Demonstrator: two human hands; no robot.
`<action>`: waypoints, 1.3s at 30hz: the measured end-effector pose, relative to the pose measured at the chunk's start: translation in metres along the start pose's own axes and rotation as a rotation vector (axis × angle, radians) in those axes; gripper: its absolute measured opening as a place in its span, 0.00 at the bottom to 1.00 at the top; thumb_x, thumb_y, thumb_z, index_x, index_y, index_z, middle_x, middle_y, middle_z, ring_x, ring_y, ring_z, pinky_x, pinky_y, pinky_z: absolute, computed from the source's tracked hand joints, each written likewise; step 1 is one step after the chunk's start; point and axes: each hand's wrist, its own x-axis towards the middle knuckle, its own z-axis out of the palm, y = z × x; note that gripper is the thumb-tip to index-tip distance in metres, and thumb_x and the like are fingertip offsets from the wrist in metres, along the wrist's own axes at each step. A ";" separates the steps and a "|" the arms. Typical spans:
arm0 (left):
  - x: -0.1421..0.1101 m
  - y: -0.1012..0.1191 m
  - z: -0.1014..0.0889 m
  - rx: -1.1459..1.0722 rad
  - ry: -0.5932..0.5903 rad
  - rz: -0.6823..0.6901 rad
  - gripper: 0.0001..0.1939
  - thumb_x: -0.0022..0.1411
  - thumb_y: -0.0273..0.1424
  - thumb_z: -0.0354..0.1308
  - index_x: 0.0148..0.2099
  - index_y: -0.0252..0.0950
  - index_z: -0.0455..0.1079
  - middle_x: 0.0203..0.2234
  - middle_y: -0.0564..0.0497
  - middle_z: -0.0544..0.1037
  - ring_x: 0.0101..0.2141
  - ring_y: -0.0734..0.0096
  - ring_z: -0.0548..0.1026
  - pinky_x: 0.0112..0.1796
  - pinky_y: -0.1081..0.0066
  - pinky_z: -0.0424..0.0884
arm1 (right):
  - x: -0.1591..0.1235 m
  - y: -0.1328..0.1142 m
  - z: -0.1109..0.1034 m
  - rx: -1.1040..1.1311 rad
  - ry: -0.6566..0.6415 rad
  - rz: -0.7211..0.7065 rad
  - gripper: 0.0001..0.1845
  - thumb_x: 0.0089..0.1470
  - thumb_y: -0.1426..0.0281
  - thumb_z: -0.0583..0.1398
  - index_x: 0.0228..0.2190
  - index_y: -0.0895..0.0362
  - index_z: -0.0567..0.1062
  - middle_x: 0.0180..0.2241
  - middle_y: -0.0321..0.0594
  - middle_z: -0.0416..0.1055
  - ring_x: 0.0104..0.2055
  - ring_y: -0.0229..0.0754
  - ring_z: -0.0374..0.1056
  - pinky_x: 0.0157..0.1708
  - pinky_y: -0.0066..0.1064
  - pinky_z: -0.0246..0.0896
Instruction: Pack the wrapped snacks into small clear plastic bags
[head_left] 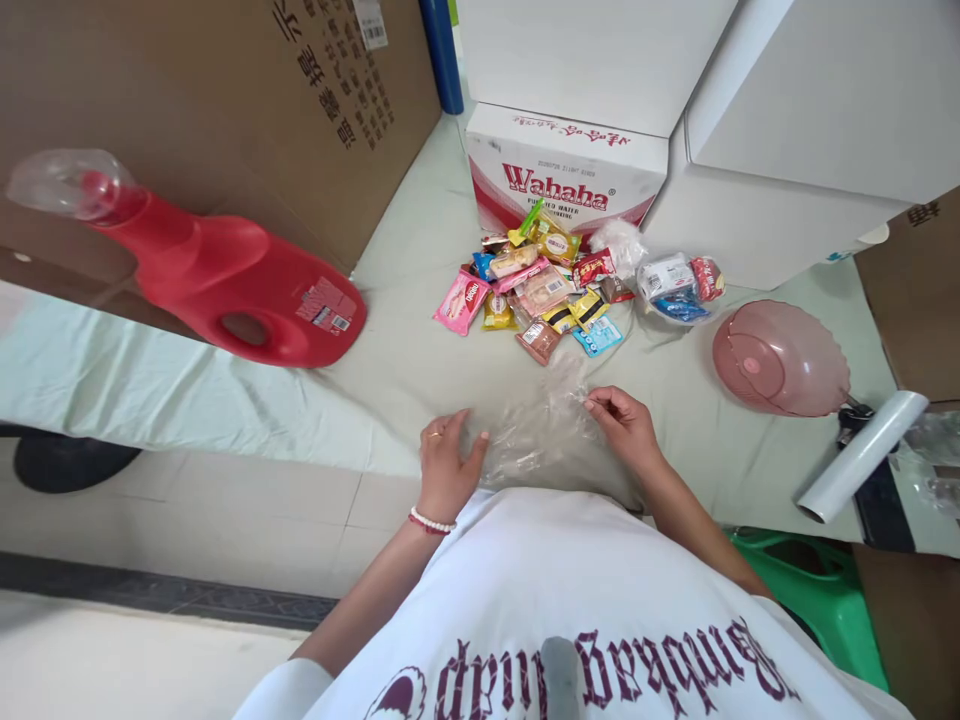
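I have a thin, crinkled clear plastic bag (525,435) on the pale cloth (397,365) right in front of me, near the table's front edge. My right hand (628,425) pinches its far right edge between thumb and fingertips; my left hand (448,462) is spread at its left side, thumb and fingers apart, and I can't tell whether they touch the film. Just beyond lies a heap of glossy snack packets (546,288), backed by a cardboard Wahaha carton (559,180). Leftward, a stretch of lightly creased cloth gives room up to a rounded red plastic jug (202,262). Rightward, a clear tub (679,316) holds more packets, near a translucent pink bowl (814,360) with a scalloped rim.
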 end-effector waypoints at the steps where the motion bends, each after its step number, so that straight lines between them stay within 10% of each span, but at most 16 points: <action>1: 0.003 0.004 0.000 0.040 0.023 0.052 0.28 0.67 0.47 0.54 0.61 0.35 0.68 0.51 0.36 0.76 0.57 0.47 0.69 0.58 0.45 0.63 | -0.001 0.000 0.000 -0.038 -0.027 -0.040 0.13 0.60 0.57 0.62 0.33 0.54 0.77 0.29 0.34 0.69 0.29 0.38 0.62 0.32 0.30 0.58; 5: 0.037 0.038 0.024 0.037 -0.071 0.234 0.42 0.58 0.49 0.63 0.68 0.33 0.58 0.61 0.33 0.69 0.65 0.43 0.61 0.63 0.47 0.56 | -0.003 -0.003 -0.001 -0.142 -0.101 -0.165 0.12 0.63 0.60 0.61 0.34 0.53 0.78 0.29 0.36 0.71 0.31 0.39 0.64 0.34 0.31 0.61; 10: 0.077 0.052 0.068 -0.153 -0.207 0.012 0.14 0.69 0.40 0.50 0.39 0.38 0.71 0.25 0.51 0.75 0.30 0.65 0.74 0.37 0.68 0.69 | -0.016 -0.003 -0.020 -0.247 -0.024 -0.132 0.12 0.63 0.59 0.60 0.36 0.54 0.78 0.30 0.36 0.71 0.30 0.39 0.65 0.33 0.30 0.60; 14: 0.078 0.038 0.071 -0.158 -0.072 -0.085 0.20 0.73 0.39 0.39 0.34 0.38 0.66 0.22 0.54 0.69 0.26 0.70 0.69 0.31 0.71 0.66 | -0.040 0.012 -0.038 -0.252 0.198 0.112 0.18 0.62 0.53 0.59 0.36 0.55 0.76 0.26 0.34 0.70 0.26 0.38 0.62 0.28 0.29 0.59; 18: 0.063 0.024 0.063 -0.091 0.100 -0.122 0.14 0.69 0.40 0.50 0.45 0.34 0.69 0.31 0.47 0.75 0.34 0.62 0.73 0.38 0.63 0.70 | -0.062 0.025 -0.049 -0.388 0.101 0.248 0.20 0.61 0.50 0.56 0.33 0.54 0.75 0.24 0.35 0.71 0.26 0.41 0.65 0.28 0.31 0.61; 22: 0.045 0.018 0.058 0.130 0.380 0.260 0.13 0.63 0.32 0.59 0.49 0.36 0.72 0.45 0.38 0.76 0.55 0.51 0.70 0.58 0.50 0.63 | -0.057 0.016 -0.071 -0.596 -0.111 0.283 0.21 0.59 0.51 0.57 0.39 0.53 0.77 0.30 0.39 0.77 0.28 0.44 0.71 0.29 0.33 0.64; 26: 0.032 0.019 0.055 0.208 0.033 0.649 0.14 0.67 0.25 0.54 0.50 0.44 0.75 0.47 0.46 0.80 0.58 0.60 0.71 0.65 0.50 0.53 | -0.001 -0.018 -0.087 -0.813 0.023 0.061 0.20 0.63 0.54 0.55 0.44 0.54 0.78 0.40 0.47 0.78 0.35 0.47 0.73 0.36 0.36 0.66; 32: 0.023 0.020 0.055 0.343 -0.287 0.560 0.25 0.73 0.41 0.49 0.69 0.45 0.62 0.69 0.44 0.62 0.69 0.51 0.56 0.67 0.37 0.44 | 0.140 -0.062 -0.022 -0.952 -0.230 -0.399 0.22 0.61 0.72 0.55 0.56 0.57 0.74 0.54 0.53 0.73 0.55 0.56 0.67 0.53 0.45 0.63; 39: 0.020 0.018 0.050 0.350 -0.334 0.546 0.28 0.71 0.45 0.49 0.71 0.48 0.59 0.72 0.47 0.57 0.71 0.51 0.52 0.68 0.37 0.42 | 0.226 -0.075 0.035 -1.161 -0.540 -0.360 0.43 0.55 0.77 0.61 0.69 0.58 0.57 0.71 0.53 0.51 0.62 0.57 0.63 0.56 0.41 0.63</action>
